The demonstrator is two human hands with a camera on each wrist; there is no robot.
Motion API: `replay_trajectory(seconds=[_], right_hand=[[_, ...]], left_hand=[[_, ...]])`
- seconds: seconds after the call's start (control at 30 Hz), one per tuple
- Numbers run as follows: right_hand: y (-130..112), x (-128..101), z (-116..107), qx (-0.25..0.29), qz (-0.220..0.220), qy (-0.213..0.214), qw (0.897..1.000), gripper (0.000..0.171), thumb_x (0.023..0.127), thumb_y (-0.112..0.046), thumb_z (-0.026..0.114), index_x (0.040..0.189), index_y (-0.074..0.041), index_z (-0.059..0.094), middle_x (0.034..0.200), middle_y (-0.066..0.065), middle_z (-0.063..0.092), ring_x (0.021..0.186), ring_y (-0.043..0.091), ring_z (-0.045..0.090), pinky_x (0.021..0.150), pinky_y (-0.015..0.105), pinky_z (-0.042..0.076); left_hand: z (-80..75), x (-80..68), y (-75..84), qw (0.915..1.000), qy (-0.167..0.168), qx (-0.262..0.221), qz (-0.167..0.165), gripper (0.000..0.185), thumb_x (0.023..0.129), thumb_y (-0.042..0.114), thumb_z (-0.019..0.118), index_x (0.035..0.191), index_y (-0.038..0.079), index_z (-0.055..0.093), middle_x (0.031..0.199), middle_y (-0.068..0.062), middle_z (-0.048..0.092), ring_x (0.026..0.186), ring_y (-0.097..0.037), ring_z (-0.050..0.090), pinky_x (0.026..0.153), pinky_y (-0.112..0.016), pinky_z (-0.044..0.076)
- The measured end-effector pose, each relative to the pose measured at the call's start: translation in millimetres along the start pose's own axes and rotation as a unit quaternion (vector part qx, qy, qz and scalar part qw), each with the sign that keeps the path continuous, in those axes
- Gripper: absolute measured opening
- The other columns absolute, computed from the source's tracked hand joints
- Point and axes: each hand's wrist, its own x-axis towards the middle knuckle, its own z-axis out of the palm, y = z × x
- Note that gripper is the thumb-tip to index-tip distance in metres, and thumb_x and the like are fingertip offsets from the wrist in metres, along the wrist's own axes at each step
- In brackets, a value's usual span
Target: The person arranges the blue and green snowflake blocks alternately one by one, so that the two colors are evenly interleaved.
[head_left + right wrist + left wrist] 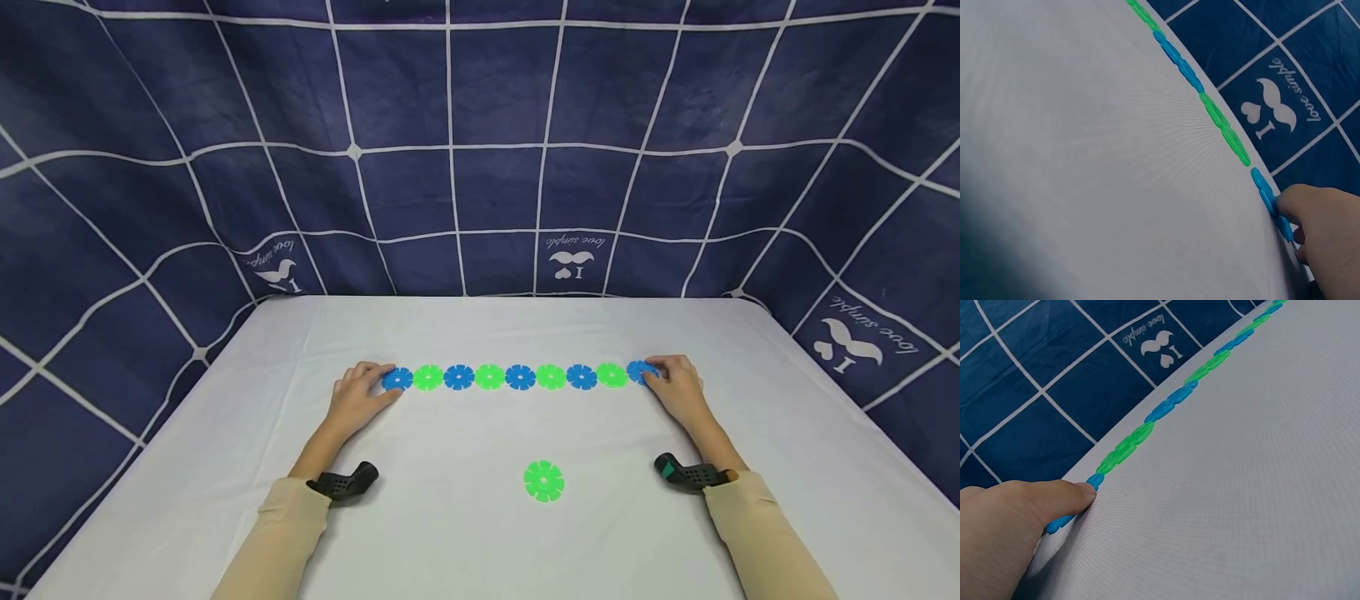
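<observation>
My left hand point(360, 398) fingers touching the blue end disc point(397, 379) of a flat blue-and-green plastic snowflake-disc row point(520, 377), right hand point(678, 390) fingers on the opposite blue disc point(637, 372), both relaxed, lone green disc point(543, 481) nearer me on the white surface point(450, 517).

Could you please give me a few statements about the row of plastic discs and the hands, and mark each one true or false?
1. The row of notched plastic discs alternates blue and green. True.
2. Both ends of the row are green discs. False: both end discs are blue.
3. The left hand touches the blue disc at the row's left end. True.
4. The right hand rests on the single green disc. False: it touches the blue disc at the row's right end; the single green disc lies apart, nearer the person.
5. The discs lie on a white table. True.
</observation>
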Motion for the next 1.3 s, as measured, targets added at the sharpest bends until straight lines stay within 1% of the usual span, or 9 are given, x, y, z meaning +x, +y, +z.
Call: replay_trajectory(seconds=[0.03, 0.1, 0.3, 0.43, 0.6, 0.87, 1.3], right_hand=[[0.0, 0.0, 0.2, -0.004, 0.0, -0.001, 1.0, 0.037, 0.092, -0.019, 0.049, 0.119, 0.005, 0.052, 0.119, 0.028, 0.043, 0.108, 0.04, 0.04, 0.086, 0.052, 0.025], [0.6, -0.4, 0.3, -0.008, 0.001, -0.001, 1.0, 0.036, 0.091, -0.019, 0.048, 0.119, 0.005, 0.052, 0.119, 0.028, 0.042, 0.11, 0.041, 0.039, 0.086, 0.052, 0.025], [0.7, -0.5, 0.9, 0.002, -0.003, -0.002, 1.0, 0.037, 0.092, -0.021, 0.047, 0.121, 0.001, 0.051, 0.12, 0.026, 0.043, 0.107, 0.038, 0.04, 0.086, 0.051, 0.024], [0.3, -1.0, 0.2, -0.003, -0.014, -0.014, 1.0, 0.036, 0.092, -0.02, 0.046, 0.122, 0.0, 0.051, 0.123, 0.026, 0.043, 0.109, 0.04, 0.04, 0.084, 0.051, 0.024], [-0.5, -0.7, -1.2, -0.006, -0.013, -0.028, 0.999, 0.037, 0.092, -0.018, 0.044, 0.123, 0.001, 0.05, 0.123, 0.027, 0.042, 0.112, 0.042, 0.039, 0.085, 0.052, 0.023], [-0.6, -0.5, -1.9, -0.004, -0.012, -0.028, 1.0, 0.036, 0.091, -0.015, 0.043, 0.123, 0.002, 0.05, 0.121, 0.027, 0.042, 0.109, 0.041, 0.04, 0.086, 0.051, 0.024], [-2.7, -1.0, -2.7, -0.003, -0.008, -0.038, 0.999, 0.037, 0.092, -0.017, 0.044, 0.124, 0.001, 0.049, 0.122, 0.027, 0.041, 0.112, 0.041, 0.038, 0.088, 0.052, 0.023]], left_hand=[[-1.0, 0.8, -0.1, 0.9999, -0.014, -0.002, -0.007, 0.054, 0.084, 0.038, 0.06, 0.128, 0.008, 0.051, 0.123, -0.018, 0.048, 0.114, -0.034, 0.041, 0.088, -0.048, 0.028], [-1.2, 1.0, 0.7, 0.9999, -0.013, 0.0, -0.007, 0.054, 0.083, 0.035, 0.061, 0.128, 0.007, 0.051, 0.124, -0.017, 0.048, 0.114, -0.033, 0.041, 0.089, -0.048, 0.028], [-0.7, 1.1, 0.0, 0.9999, -0.013, 0.001, -0.008, 0.053, 0.083, 0.035, 0.061, 0.128, 0.007, 0.051, 0.123, -0.017, 0.048, 0.114, -0.033, 0.041, 0.088, -0.047, 0.028], [0.0, 0.3, -0.6, 0.9999, -0.012, -0.001, -0.009, 0.053, 0.083, 0.035, 0.061, 0.127, 0.007, 0.052, 0.123, -0.017, 0.048, 0.114, -0.033, 0.041, 0.087, -0.046, 0.028], [0.7, 0.2, -1.0, 0.9999, -0.009, 0.003, -0.008, 0.053, 0.083, 0.035, 0.061, 0.127, 0.007, 0.052, 0.123, -0.017, 0.048, 0.113, -0.033, 0.042, 0.086, -0.046, 0.028], [0.0, 1.1, -0.6, 0.9999, -0.012, 0.008, -0.009, 0.053, 0.083, 0.035, 0.061, 0.128, 0.007, 0.051, 0.123, -0.017, 0.048, 0.113, -0.033, 0.042, 0.086, -0.046, 0.029], [0.8, 1.7, -0.9, 0.9999, -0.01, 0.011, -0.009, 0.053, 0.083, 0.035, 0.061, 0.128, 0.008, 0.052, 0.124, -0.017, 0.048, 0.114, -0.033, 0.041, 0.087, -0.047, 0.029]])
